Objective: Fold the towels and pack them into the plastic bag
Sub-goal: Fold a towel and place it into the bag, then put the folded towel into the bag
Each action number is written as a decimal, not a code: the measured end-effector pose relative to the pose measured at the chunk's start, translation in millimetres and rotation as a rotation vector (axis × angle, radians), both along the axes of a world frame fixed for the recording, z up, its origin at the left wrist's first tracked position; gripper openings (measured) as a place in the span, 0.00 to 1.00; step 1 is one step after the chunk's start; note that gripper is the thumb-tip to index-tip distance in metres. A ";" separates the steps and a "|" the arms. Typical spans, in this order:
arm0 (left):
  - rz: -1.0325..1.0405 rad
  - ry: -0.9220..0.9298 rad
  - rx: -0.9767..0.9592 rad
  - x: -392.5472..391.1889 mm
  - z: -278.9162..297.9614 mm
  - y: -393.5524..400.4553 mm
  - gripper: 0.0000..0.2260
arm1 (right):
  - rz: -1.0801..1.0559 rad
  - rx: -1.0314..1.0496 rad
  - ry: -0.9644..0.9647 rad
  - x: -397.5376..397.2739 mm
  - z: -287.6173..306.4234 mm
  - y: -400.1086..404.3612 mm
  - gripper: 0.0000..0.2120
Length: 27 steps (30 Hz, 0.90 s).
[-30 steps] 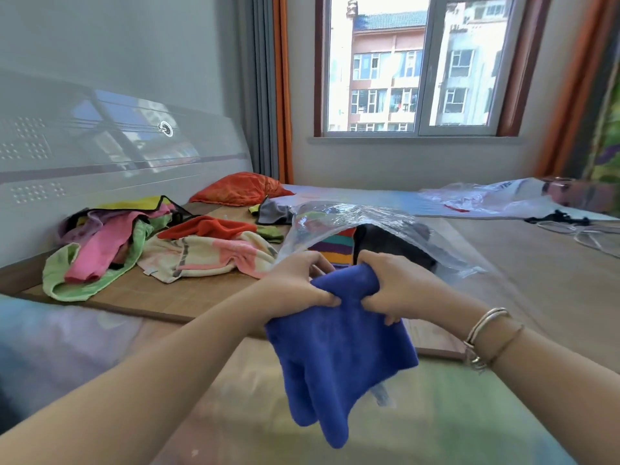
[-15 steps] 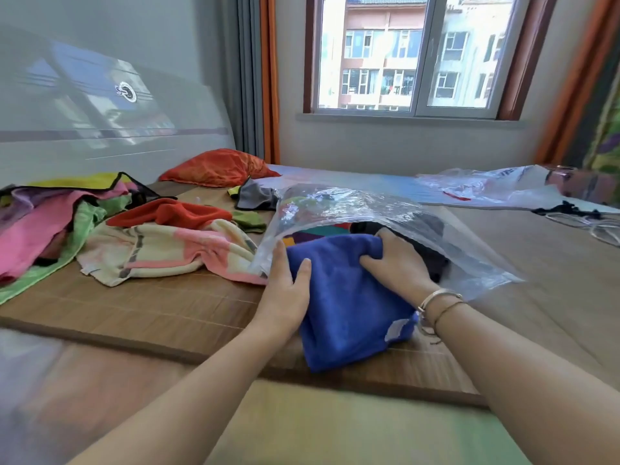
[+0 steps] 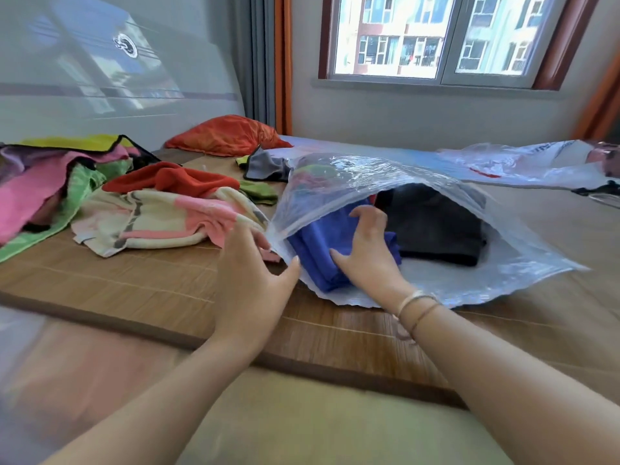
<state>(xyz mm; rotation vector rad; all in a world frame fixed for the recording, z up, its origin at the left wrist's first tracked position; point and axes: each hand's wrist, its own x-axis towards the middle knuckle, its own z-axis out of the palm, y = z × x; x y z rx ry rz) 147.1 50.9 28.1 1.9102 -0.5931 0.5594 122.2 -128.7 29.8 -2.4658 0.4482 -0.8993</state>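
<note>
Right hand [image 3: 365, 253] inside mouth of plastic bag [image 3: 503, 250], palm down on folded blue towel [image 3: 315, 253], fingers curled over its far top edge, thumb spread along near side. Reads as a grip-and-press, not a pinch. Bracelets on that wrist, just outside the bag's lip.

Left hand [image 3: 250, 273] outside the bag, fingers straight and spread, holding nothing. Thumb tip just beside the bag's near-left rim; contact with the film cannot be told. Fingertips overlap the edge of the striped pink-and-cream towel [image 3: 161, 219]; touching or hovering not resolvable.

Blue towel: mostly within the bag, near corner close to the lower lip. Long axis runs from near-left to far-right, roughly in line with the right forearm. Black folded towel [image 3: 436, 226] beside it to the right, deeper in, touching or nearly so. More coloured cloth visible through the film behind.

Key relation: bag interior lies forward and right of the right hand; towel already under that hand and pointed inward. Judged next move: push along the towel's own axis, away from body. Right hand better placed for it. Left hand nearer the loose pile and the rim, so better suited to hold the opening or fetch the striped towel.

Unfolded pile left on the mat [image 3: 134, 290]: red towel [image 3: 174, 179], green, pink, grey pieces. Task judged well short of done.
</note>
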 end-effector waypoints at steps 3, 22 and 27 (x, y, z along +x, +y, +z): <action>0.083 0.096 0.107 23.5 -3.8 -3.8 0.18 | 0.035 -0.324 0.190 -12.0 -7.8 1.4 0.23; -0.451 0.062 -0.353 48.1 -29.6 -38.8 0.21 | -0.410 -0.344 0.860 127.2 -3.6 5.2 0.23; -0.449 0.120 -0.400 52.0 -26.0 -35.6 0.19 | -0.329 -0.386 0.806 133.9 -10.1 -5.8 0.20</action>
